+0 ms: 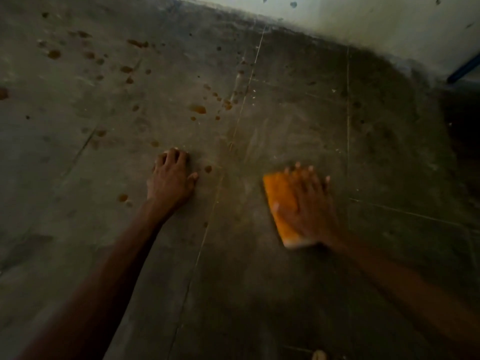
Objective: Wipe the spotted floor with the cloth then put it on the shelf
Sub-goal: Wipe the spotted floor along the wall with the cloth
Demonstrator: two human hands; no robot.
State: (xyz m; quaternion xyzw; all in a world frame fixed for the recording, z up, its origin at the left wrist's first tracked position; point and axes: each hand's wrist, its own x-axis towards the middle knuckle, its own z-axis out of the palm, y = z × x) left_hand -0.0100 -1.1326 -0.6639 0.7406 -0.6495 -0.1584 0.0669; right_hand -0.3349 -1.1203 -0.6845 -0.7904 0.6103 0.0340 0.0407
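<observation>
One cloth [276, 189]: an orange folded pad with a paler edge at the end nearest me is lying flat on the floor [78, 255], just right of the floor seam [214, 203]. Its left side and near end are showing, and the rest is hiding under my palm.
Floor seam: a thin pale line is running from the wall [389, 24] towards me, passing between my two hands.
Spots [198, 109]: brown-orange blotches are lying mostly left of the seam, with a few sitting close against it farther off. One small spot is lying between the seam and my left thumb.
Floor: dull grey concrete is showing pale smeared streaks right of the seam, beyond the cloth.
Wall: it is rising pale at the seam's far end, with dark grime gathering along its foot.
Blue bar [465, 70]: it is slanting well right of the seam, at the picture's edge.
Right hand [309, 203]: I am pressing it flat on the cloth, fingers straight and spread, gripping nothing. The tips are reaching past the far edge, and the hand is looking blurred.
Left hand [170, 180]: I am propping it on the floor left of the seam, fingers bent with their tips on the concrete, thumb pointing towards the seam, holding nothing.
Arms: both bare forearms are reaching in from the near edge, one on each side of the seam.
</observation>
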